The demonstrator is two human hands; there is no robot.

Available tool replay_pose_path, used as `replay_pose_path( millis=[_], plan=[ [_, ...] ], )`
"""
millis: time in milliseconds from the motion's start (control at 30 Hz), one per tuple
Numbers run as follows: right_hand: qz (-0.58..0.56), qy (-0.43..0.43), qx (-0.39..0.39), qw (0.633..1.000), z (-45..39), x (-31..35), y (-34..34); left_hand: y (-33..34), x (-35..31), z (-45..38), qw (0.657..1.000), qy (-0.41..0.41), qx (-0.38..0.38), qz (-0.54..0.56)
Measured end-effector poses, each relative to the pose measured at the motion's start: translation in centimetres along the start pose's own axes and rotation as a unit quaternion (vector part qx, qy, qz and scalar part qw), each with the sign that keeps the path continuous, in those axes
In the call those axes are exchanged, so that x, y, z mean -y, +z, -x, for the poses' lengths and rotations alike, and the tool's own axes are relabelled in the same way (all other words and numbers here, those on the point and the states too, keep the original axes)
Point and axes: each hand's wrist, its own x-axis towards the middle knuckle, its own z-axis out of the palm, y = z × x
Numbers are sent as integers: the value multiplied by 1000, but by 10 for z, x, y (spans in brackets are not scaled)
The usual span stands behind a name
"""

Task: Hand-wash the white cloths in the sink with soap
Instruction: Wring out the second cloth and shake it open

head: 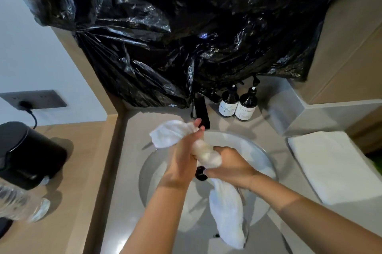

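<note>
A white cloth [206,153] is twisted into a tight roll above the round sink [266,156]. My left hand [184,156] grips its far part, and a loose end fans out to the left beyond that hand. My right hand [231,165] grips the near part, and the other end hangs down over the sink's front rim. More white cloth [266,171] lies in the basin behind my right wrist. Two dark soap pump bottles [237,104] stand behind the sink.
A black tap [201,112] rises at the back of the sink. Black plastic sheeting [186,26] covers the wall above. A folded white towel [330,164] lies on the counter at right. At left are a black appliance [29,154], a plastic bottle [18,204] and a wall socket [33,98].
</note>
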Motion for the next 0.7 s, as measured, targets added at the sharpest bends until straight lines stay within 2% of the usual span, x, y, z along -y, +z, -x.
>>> replay_pose_path(
  millis=[67,167,300,400,467,567,700],
  plan=[
    [-51,3,73,996,-2,7,-8,-6,-14,3,999,23,40,7],
    [-116,31,209,971,-9,9,-15,-17,-15,-1,996,-1,87,37],
    [-207,104,337,913,-15,0,1,-41,6,-11,991,-89,33,99],
    [-289,180,362,868,-15,-7,20,-61,25,-15,980,-122,29,154],
    [-309,211,358,855,-16,-13,28,-68,37,-20,978,-121,5,171],
    [-337,226,371,835,-21,-25,31,-71,53,-29,976,-99,-19,192],
    [-388,219,427,787,-25,-43,34,-68,61,-33,972,-110,19,207]
  ],
)
